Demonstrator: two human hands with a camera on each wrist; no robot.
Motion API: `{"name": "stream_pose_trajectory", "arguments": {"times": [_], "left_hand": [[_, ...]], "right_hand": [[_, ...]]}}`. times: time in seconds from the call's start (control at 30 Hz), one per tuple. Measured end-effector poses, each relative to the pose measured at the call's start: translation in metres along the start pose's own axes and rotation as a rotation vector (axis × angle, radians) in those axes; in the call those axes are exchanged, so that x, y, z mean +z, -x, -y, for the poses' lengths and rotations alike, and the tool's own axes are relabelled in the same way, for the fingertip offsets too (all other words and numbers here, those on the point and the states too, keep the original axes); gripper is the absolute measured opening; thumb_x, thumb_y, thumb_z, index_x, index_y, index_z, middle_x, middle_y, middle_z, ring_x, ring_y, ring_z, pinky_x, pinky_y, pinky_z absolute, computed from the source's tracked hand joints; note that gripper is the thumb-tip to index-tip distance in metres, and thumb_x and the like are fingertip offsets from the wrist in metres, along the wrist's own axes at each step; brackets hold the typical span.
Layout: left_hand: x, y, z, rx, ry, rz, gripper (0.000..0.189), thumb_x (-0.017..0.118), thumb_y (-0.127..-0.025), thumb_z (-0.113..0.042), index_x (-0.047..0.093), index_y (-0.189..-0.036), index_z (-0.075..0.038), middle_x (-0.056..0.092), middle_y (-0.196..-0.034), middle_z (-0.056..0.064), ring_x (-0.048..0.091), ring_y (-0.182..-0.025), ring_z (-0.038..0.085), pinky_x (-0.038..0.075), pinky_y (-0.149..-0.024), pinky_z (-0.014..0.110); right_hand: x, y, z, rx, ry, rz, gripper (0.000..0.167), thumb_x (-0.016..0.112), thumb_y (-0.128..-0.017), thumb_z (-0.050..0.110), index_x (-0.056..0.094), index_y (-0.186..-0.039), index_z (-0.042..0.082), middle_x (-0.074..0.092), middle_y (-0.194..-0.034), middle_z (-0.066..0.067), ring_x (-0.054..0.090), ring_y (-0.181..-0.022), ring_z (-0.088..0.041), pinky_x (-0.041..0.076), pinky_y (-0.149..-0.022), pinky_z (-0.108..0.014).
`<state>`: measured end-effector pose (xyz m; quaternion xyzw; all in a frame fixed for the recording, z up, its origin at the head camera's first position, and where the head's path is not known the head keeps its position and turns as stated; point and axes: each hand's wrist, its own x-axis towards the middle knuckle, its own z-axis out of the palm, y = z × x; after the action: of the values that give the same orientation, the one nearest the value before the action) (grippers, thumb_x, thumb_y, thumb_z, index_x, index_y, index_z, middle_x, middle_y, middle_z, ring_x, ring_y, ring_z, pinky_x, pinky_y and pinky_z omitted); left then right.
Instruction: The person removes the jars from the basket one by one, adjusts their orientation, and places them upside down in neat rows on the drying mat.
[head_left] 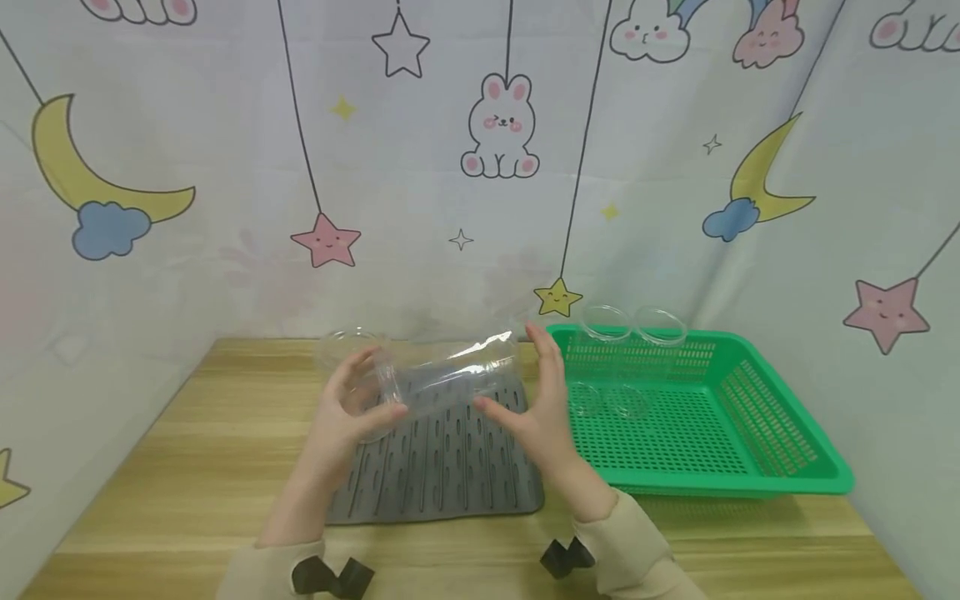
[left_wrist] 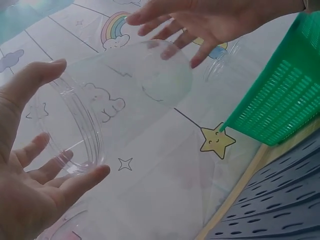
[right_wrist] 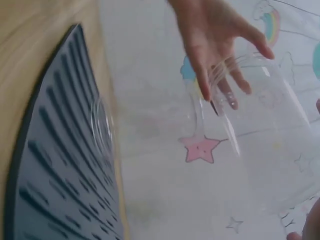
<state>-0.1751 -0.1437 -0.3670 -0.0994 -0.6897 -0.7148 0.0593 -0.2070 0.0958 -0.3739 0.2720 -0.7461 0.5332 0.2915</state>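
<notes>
A clear plastic jar (head_left: 457, 367) lies tilted on its side in the air, over the grey ridged mat (head_left: 450, 467). My left hand (head_left: 348, 400) grips its threaded mouth end, thumb on the near side and fingers spread round the rim. At the closed base end is my right hand (head_left: 540, 396), its fingers extended and spread, fingertips right around the base. In the left wrist view the jar's wide mouth (left_wrist: 75, 130) faces the left palm. A second clear jar (head_left: 352, 336) stands behind the left hand, partly hidden by it.
To the right sits a green perforated plastic basket (head_left: 780, 483), with two clear jars (head_left: 660, 337) upright at its left side. All of this is on a wooden table (head_left: 195, 450). A cartoon-printed cloth (head_left: 420, 167) hangs close behind.
</notes>
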Motion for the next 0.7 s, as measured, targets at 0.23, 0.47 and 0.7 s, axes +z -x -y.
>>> {"name": "stream_pose_trajectory", "arguments": {"times": [0.23,0.47,0.7], "left_hand": [[0.004,-0.004,0.006,0.109,0.153,-0.002,0.076,0.065,-0.078,0.011,0.039,-0.145,-0.015,0.046,-0.143,-0.003,0.052,-0.125,0.011,0.053,-0.097,0.027],[0.004,-0.005,0.008,0.118,0.155,0.035,0.078,0.066,-0.079,0.009,0.036,-0.147,-0.014,0.042,-0.146,-0.002,0.046,-0.131,0.016,0.051,-0.100,0.027],[0.003,-0.010,0.012,0.117,0.152,0.063,0.079,0.068,-0.079,0.006,0.035,-0.148,-0.012,0.043,-0.146,-0.002,0.049,-0.129,0.016,0.052,-0.099,0.029]], "right_hand": [[0.002,0.001,-0.003,0.390,-0.529,0.020,0.120,0.080,-0.072,0.054,0.007,-0.157,0.012,0.013,-0.164,-0.008,0.015,-0.151,-0.033,0.021,-0.120,-0.059],[0.015,0.004,-0.008,0.524,-0.906,0.023,0.115,0.081,-0.074,0.047,0.013,-0.156,0.006,0.022,-0.159,-0.023,0.027,-0.146,-0.036,0.038,-0.115,-0.046],[0.025,0.007,-0.010,0.510,-1.081,0.018,0.120,0.081,-0.072,0.053,0.010,-0.154,0.002,0.033,-0.156,-0.016,0.043,-0.139,-0.024,0.048,-0.108,-0.038]]}}
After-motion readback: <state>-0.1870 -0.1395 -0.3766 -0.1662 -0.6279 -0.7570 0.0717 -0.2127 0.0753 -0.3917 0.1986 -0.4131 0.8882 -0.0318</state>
